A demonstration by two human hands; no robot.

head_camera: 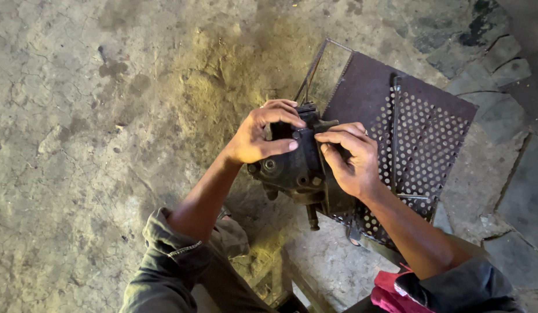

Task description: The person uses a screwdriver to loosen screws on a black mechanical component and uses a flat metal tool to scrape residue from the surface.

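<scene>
Both hands clamp a grimy black engine part (292,165) above the cracked floor (78,145), the left hand (258,136) steadying its top, the right hand (350,159) bracing its side against the perforated metal sheet (408,122), apparently to stop it rolling

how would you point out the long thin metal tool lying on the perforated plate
Start at the dark perforated metal plate on the cracked concrete floor, right of both hands. The long thin metal tool lies across its holes, beside the right hand. It is a slim loose rod, unlike the bulky greasy part.
</scene>
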